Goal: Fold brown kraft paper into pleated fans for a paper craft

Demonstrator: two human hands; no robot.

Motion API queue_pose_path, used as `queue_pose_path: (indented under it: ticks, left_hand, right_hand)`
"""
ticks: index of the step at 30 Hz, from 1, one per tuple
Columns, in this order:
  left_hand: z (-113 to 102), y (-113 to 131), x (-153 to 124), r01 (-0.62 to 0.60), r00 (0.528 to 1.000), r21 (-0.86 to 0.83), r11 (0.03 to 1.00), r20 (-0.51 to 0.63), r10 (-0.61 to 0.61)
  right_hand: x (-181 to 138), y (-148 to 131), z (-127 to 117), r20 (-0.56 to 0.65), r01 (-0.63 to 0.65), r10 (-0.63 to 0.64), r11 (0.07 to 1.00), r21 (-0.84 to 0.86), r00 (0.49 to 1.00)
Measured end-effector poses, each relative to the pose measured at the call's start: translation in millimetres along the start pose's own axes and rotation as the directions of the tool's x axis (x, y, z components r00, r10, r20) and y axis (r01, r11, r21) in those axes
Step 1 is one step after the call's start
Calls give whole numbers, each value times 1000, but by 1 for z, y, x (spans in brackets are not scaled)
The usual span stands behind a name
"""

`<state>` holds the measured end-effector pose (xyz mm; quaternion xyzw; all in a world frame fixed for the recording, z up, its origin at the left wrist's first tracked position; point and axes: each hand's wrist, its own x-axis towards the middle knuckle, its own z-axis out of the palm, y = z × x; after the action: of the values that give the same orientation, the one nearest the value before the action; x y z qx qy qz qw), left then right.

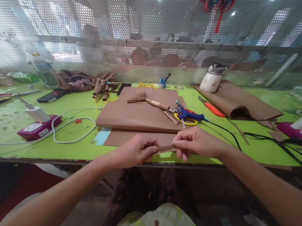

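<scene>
Between both hands runs a narrow brown paper strip (166, 148), held low over the table's front edge. My left hand (138, 150) pinches its left end, and my right hand (193, 142) pinches the right end. Behind them lies folded brown paper (128, 115) on the green table. On that paper rests a small brown paper piece with a fanned, broom-like end (156, 103). Just beyond my right hand are a blue glue gun (191, 114) and yellow-handled scissors (191, 122), partly overlapping.
Purple power sockets stand at left (36, 127) and right (300, 133), with trailing cables. An orange cutter (214, 108), a white bottle (211, 78) and a curled brown sheet (247, 101) lie back right. Back left are a phone (51, 95) and bundled paper rolls (102, 88).
</scene>
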<state>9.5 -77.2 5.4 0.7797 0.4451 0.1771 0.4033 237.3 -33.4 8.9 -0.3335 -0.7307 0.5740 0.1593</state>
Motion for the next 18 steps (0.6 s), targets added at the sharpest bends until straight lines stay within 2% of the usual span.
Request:
queue_pose_path:
  ticks: [10,14,18]
  left_hand:
    - [-3,-8,-2,33,999,22,999,20,-34]
    - [-5,-8,-6,54,998,-194,979,50,-45]
    - [-1,-3,-9,73,996,-501,862,79,-39]
  right_hand:
    - [1,2,3,89,-9,6,999,36,996]
    - [0,13,0,81,55,-70,983,178,994]
    - [-2,21,2,-28,195,-200,904,380,979]
